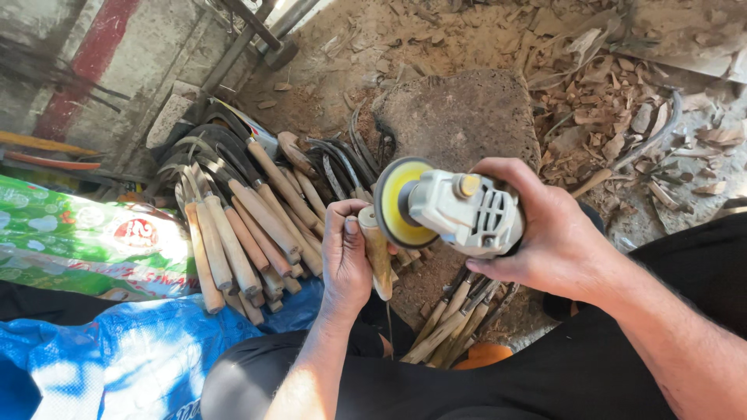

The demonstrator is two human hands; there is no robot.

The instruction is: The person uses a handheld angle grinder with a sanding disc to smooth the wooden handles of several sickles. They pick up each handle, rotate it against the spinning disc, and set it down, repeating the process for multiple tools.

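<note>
Your left hand (346,253) is closed round a wooden handle (379,260), pressed to the yellow disc (393,204). Your right hand (537,225) grips the heavy-looking grinder (467,214). The wood looks light and stiff; hold it low, away from the disc.

Left hand (347,257): bare, no glove, ring or band in view; dust lies in the creases and on the knuckles.
Right hand (545,229): bare as well, no glove or ring; fine dust on the back of it.
Fingers (352,227): short, plain nails with dirt along the edges; the left thumbnail shows clearly.
Forearms: both uncovered up to the picture's edge; no sleeve, cuff or watch visible.
Trousers (545,381): black, plain cloth without pattern, creased over the lap and knees, lightly dusted in places.
</note>
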